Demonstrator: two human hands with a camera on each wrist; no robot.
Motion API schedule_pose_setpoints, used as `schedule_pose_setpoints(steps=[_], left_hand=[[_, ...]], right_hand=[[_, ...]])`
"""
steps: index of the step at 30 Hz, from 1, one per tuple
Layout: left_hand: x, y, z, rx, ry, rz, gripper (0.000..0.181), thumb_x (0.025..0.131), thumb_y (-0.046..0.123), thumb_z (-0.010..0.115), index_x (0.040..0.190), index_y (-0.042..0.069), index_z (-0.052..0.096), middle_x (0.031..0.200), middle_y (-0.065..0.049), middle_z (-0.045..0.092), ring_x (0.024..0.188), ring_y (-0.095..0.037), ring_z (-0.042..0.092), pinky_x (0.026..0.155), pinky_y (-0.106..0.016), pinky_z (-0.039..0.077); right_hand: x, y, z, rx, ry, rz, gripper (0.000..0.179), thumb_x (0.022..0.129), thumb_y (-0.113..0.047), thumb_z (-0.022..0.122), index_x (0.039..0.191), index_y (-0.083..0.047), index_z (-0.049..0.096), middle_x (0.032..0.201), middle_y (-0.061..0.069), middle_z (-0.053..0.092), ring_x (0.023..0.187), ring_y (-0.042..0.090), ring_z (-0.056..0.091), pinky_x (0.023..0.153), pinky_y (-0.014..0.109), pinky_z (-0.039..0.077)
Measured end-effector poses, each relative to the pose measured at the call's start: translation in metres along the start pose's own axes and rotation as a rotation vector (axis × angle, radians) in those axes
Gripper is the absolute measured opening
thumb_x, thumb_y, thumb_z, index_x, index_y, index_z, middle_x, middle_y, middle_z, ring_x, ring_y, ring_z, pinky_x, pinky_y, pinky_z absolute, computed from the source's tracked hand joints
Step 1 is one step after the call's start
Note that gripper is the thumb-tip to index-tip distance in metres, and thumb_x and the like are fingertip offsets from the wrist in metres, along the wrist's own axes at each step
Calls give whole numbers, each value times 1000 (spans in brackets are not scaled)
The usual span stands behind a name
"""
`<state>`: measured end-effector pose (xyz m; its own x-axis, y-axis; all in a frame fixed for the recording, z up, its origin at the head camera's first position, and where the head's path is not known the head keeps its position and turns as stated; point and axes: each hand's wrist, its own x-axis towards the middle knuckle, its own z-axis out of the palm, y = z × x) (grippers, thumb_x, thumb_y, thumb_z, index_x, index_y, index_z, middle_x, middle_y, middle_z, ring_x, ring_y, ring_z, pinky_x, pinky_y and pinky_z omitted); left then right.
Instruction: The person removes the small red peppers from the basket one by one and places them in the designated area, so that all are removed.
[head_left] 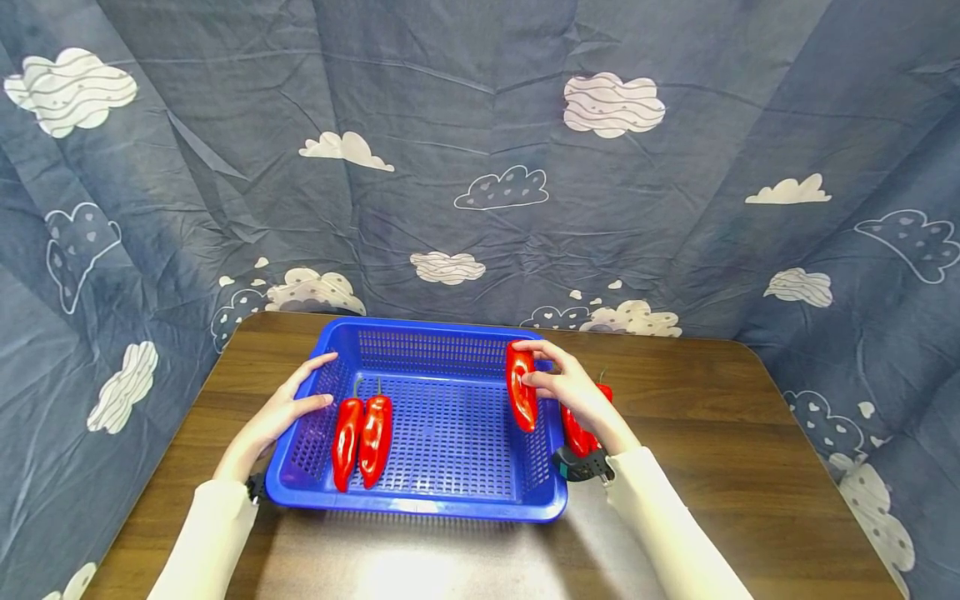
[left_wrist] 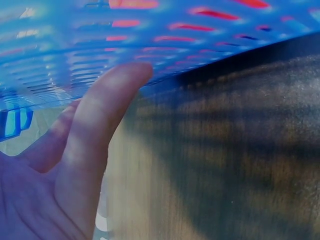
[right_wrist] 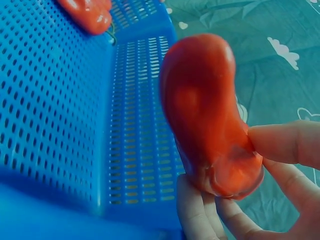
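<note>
Glossy red pepper held over the basket's right end

The right hand point(head_left: 566, 387) pinches a long, shiny pepper point(head_left: 521, 392) between thumb and fingertips, its tapered end pointing down, inside the right wall of a blue plastic basket point(head_left: 420, 505). The left hand point(head_left: 281, 408) is at the opposite wall, thumb and forefinger spread well apart and fairly straight, with nothing pinched between them.

The basket is a rounded rectangle with a smooth rim, slotted sides and a perforated floor. A smooth, waxy pair of peppers point(head_left: 376, 442) lies side by side near its left end, thin green stems towards the back. From them the bare mesh runs across to the right wall. Just outside that wall is more red pepper point(head_left: 577, 435), though the right wrist covers too much for me to count.

Wood-grained tabletop point(head_left: 712, 417) stretches right to a rounded corner; behind its back edge hangs creased, cloud-printed cloth point(head_left: 450, 92).
</note>
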<state>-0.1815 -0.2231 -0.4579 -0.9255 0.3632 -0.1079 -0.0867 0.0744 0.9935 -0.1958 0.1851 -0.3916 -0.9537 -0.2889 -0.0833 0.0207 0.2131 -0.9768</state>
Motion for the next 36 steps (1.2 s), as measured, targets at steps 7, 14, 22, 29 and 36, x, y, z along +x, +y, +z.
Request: schedule_pose_setpoints(steps=[7, 14, 22, 29, 36], left_hand=[[0, 0, 0, -10, -1, -4, 62, 90, 10, 51, 142, 21, 21, 139, -24, 18, 108, -48, 42, 73, -52, 48], [0, 0, 0, 14, 6, 2, 61, 90, 10, 51, 142, 21, 21, 139, -24, 20, 107, -46, 42, 73, -50, 48], [1, -2, 0, 22, 8, 11, 61, 90, 10, 51, 142, 20, 22, 140, -24, 18, 111, -48, 38, 74, -50, 48], [1, -2, 0, 23, 9, 8, 61, 90, 11, 51, 142, 21, 21, 140, -23, 17, 111, -47, 39, 74, -49, 48], [1, -2, -1, 30, 10, 12, 61, 90, 11, 52, 142, 20, 21, 140, -23, 17, 110, -47, 40, 73, -49, 49]], right_hand=[[-4, 2, -9, 4, 11, -20, 43, 84, 2, 54, 126, -7, 48, 120, 20, 37, 96, 31, 52, 77, 39, 50], [-7, 3, -19, 35, 27, -19, 43, 84, 4, 53, 126, -3, 47, 120, 22, 37, 95, 29, 51, 74, 36, 50], [-12, 9, -28, -11, 67, -20, 42, 85, 2, 52, 126, -6, 48, 118, 22, 40, 90, 26, 53, 73, 37, 51], [-18, 13, -36, -10, 95, -6, 43, 86, 0, 51, 128, -7, 47, 118, 21, 40, 89, 23, 53, 71, 33, 50], [-23, 17, -46, -3, 102, 0, 42, 87, 1, 49, 128, -3, 44, 117, 23, 39, 85, 21, 54, 72, 36, 50]])
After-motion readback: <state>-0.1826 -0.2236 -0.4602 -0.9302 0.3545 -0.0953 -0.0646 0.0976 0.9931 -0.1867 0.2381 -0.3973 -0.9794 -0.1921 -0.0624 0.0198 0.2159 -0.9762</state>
